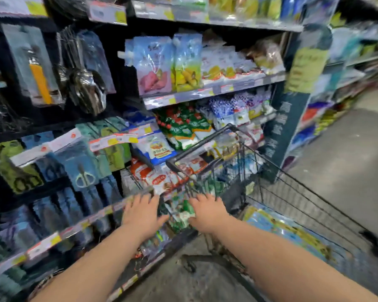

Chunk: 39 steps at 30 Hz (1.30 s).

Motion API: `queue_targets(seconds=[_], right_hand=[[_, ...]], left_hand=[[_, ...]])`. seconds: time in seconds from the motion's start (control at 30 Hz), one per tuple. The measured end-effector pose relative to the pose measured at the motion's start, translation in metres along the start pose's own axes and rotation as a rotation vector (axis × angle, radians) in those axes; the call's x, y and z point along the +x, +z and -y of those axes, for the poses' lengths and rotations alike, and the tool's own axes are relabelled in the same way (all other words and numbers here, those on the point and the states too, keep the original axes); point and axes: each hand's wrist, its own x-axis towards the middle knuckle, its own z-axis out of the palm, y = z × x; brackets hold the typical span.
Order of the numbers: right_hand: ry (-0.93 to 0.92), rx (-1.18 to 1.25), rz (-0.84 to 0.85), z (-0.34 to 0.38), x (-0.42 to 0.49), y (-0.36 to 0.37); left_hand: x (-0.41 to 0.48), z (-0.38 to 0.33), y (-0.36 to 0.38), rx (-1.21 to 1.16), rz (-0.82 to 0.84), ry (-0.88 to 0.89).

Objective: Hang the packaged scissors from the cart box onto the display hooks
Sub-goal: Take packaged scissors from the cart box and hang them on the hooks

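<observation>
Cart (196, 146) before me: dark wire metal, matt. Packaged scissors (85, 168) on hooks: glossy clear plastic over card. Spoons (90, 88) above: polished metal. Food bags (153, 62): shiny plastic film. Floor (347, 153): dull, rough concrete.

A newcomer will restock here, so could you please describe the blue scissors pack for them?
Look left of the shopping cart at the dark hook wall. Midway down hangs the scissors pack. Its card is blue with pale handles; the green pack beside it shows black ones.
</observation>
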Motion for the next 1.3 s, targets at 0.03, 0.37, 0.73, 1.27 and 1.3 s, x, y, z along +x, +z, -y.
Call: queue_targets(seconds=[0.03, 0.37, 0.73, 1.27, 1.3], right_hand=[[0.042, 0.004, 0.007, -0.016, -0.010, 0.001], [0.391, 0.136, 0.036, -0.169, -0.093, 0.032], [0.572, 0.223, 0.149, -0.358, -0.150, 0.102], [0.710, 0.497, 0.320, -0.452, -0.134, 0.184], [0.722, 0.520, 0.333, -0.452, -0.130, 0.190]], left_hand=[[0.004, -0.018, -0.001, 0.013, -0.005, 0.042], [0.035, -0.196, 0.011, 0.040, 0.022, 0.410], [0.075, -0.391, 0.058, 0.111, 0.170, 0.586], [0.134, -0.477, 0.143, 0.161, 0.480, 0.602], [0.139, -0.477, 0.151, 0.161, 0.506, 0.600]])
